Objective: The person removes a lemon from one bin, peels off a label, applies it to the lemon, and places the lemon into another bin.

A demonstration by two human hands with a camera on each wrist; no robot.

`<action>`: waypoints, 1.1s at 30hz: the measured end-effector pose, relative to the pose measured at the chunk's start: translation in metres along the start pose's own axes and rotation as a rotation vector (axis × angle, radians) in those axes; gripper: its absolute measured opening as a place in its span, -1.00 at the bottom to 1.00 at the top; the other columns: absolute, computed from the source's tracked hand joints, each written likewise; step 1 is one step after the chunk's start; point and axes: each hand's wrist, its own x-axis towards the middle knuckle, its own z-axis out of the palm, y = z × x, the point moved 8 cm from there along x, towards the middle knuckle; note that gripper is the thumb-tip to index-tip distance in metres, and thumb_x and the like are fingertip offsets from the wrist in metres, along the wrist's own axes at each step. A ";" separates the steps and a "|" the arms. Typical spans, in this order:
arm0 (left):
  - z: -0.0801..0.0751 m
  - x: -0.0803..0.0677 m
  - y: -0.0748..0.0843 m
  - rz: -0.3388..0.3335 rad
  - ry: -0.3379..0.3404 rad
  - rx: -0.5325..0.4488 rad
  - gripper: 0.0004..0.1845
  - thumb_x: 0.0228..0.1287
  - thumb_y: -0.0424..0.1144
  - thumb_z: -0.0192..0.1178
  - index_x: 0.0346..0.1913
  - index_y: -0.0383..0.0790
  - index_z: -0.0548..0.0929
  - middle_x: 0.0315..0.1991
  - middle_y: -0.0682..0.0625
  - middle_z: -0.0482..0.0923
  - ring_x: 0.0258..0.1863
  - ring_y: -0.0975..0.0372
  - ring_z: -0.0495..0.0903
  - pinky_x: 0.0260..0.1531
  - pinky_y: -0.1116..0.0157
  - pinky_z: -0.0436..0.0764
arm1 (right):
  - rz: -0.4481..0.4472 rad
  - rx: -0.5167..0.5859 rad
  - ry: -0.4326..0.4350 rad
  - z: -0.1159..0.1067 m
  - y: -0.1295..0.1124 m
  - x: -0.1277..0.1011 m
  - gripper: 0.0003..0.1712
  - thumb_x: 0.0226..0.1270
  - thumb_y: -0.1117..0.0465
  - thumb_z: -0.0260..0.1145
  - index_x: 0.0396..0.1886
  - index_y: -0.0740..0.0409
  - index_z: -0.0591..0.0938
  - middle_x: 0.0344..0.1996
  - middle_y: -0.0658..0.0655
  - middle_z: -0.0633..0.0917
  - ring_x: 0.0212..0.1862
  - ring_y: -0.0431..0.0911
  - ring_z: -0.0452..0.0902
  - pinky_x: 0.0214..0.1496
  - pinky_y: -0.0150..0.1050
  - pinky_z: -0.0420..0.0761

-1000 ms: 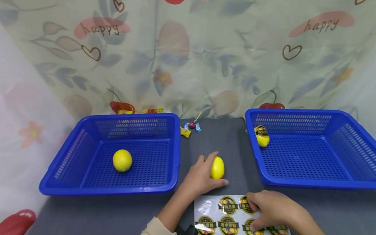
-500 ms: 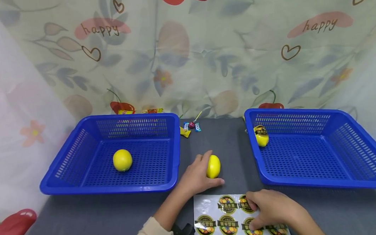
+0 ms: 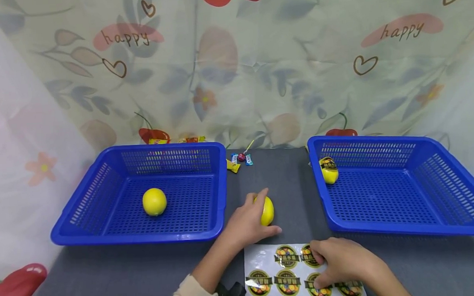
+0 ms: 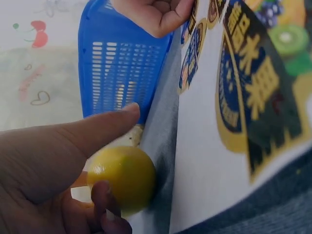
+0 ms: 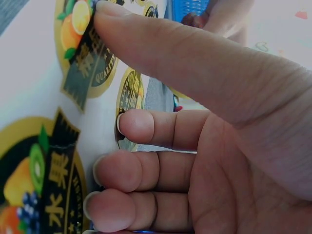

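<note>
Rolling leftward under the left hand (image 3: 245,221), the lemon (image 3: 266,210) now sits deeper between curled fingers (image 4: 105,129) on the desk (image 3: 287,181); grip looks firmer. Right hand (image 3: 343,263) unchanged, fingers (image 5: 141,126) bent, pressing a sticker on the sticker sheet (image 3: 263,260).

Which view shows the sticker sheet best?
Head view: the whole sticker sheet lies on the table, right hand over its right part. Left wrist and right wrist views show only close, partial stickers.
</note>
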 end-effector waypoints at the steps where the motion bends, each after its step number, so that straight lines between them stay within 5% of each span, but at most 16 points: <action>1: -0.001 -0.001 0.001 -0.002 0.001 0.016 0.06 0.09 0.12 0.49 0.57 -0.07 0.15 0.39 -0.25 0.26 -0.02 -0.05 0.59 0.03 -0.01 0.60 | 0.006 0.000 -0.003 0.000 0.000 0.000 -0.46 -0.13 -0.10 0.65 -0.48 0.00 0.46 -0.65 -0.10 0.29 -0.59 -0.19 0.14 -0.52 -0.24 0.11; 4: -0.005 -0.005 0.010 0.004 0.021 0.087 0.02 0.11 0.10 0.49 0.56 -0.03 0.18 0.43 -0.24 0.21 -0.08 -0.07 0.64 -0.05 0.00 0.63 | 0.002 -0.005 0.000 0.000 0.000 0.000 -0.47 -0.13 -0.10 0.65 -0.48 -0.01 0.46 -0.65 -0.10 0.30 -0.60 -0.19 0.14 -0.53 -0.24 0.12; 8: -0.007 -0.014 0.033 0.097 0.055 0.192 -0.20 0.13 0.07 0.49 0.41 -0.05 0.42 0.28 -0.18 0.34 -0.38 0.08 0.63 -0.39 0.16 0.65 | 0.003 -0.008 -0.002 0.001 0.000 0.000 -0.47 -0.12 -0.09 0.65 -0.48 -0.01 0.45 -0.66 -0.09 0.31 -0.61 -0.19 0.15 -0.54 -0.25 0.13; 12: 0.009 -0.024 0.054 0.201 0.001 0.313 -0.53 0.11 0.09 0.49 -0.01 -0.07 0.66 -0.13 -0.03 0.48 -0.55 0.26 0.46 -0.60 0.30 0.51 | 0.018 -0.010 -0.004 0.001 0.001 0.000 -0.46 -0.13 -0.10 0.66 -0.48 0.00 0.46 -0.66 -0.09 0.32 -0.60 -0.18 0.17 -0.53 -0.24 0.15; 18: 0.036 -0.028 0.057 0.187 -0.086 0.480 -0.51 -0.01 0.22 0.50 -0.32 -0.10 0.62 -0.40 0.02 0.43 -0.55 0.25 0.44 -0.63 0.27 0.52 | 0.025 -0.026 0.005 0.001 0.000 0.000 -0.45 -0.15 -0.11 0.67 -0.49 0.00 0.46 -0.66 -0.09 0.34 -0.59 -0.17 0.18 -0.53 -0.23 0.16; 26: 0.039 -0.027 0.054 0.181 -0.078 0.462 -0.50 -0.07 0.23 0.52 -0.41 -0.07 0.56 -0.43 0.06 0.42 -0.51 0.26 0.46 -0.62 0.26 0.51 | 0.017 -0.020 0.009 0.001 -0.001 0.000 -0.45 -0.14 -0.10 0.67 -0.49 0.00 0.45 -0.65 -0.10 0.34 -0.59 -0.18 0.17 -0.53 -0.24 0.15; 33: 0.036 -0.028 0.054 0.200 -0.127 0.341 -0.59 -0.06 0.06 0.57 -0.38 0.01 0.51 -0.46 0.15 0.39 -0.50 0.32 0.42 -0.59 0.31 0.44 | 0.020 -0.024 0.008 0.000 0.000 0.000 -0.45 -0.14 -0.10 0.67 -0.48 0.00 0.45 -0.64 -0.09 0.34 -0.58 -0.17 0.18 -0.51 -0.23 0.17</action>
